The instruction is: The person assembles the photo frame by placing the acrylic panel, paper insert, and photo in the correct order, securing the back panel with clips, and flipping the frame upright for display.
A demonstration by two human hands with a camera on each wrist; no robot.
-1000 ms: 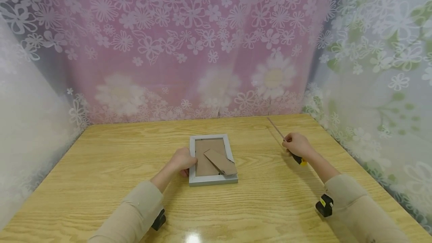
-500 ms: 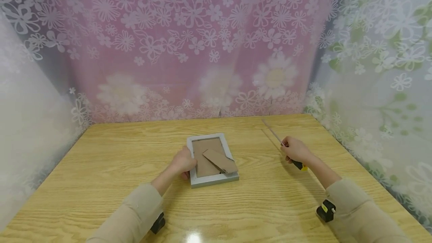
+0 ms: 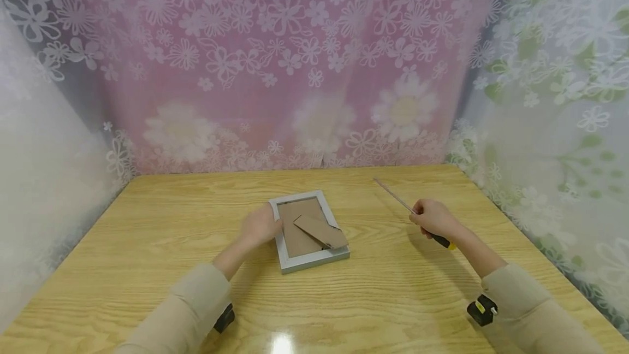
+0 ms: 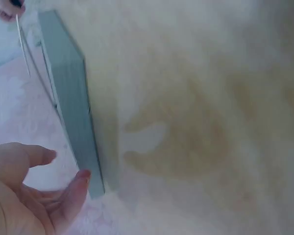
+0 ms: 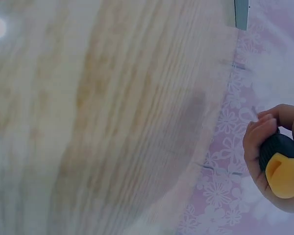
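Observation:
A silver-grey picture frame lies back side up on the table, turned a little. Its brown backing board carries a slanting easel leg. My left hand, slightly blurred, is at the frame's left side. In the left wrist view its thumb and fingers stand apart beside the frame's edge. Over the table's right side, my right hand grips a screwdriver by its black and yellow handle. The thin shaft points to the far left, away from me.
The wood-grain table reaches back to a pink flowered curtain. Pale curtains hang at the left and right. A black wrist camera sits under the right sleeve, another under the left.
The picture frame has turned slightly anticlockwise. My left hand has shifted up and left along its side, its fingers now spread. The screwdriver's tip has swung left and nearer.

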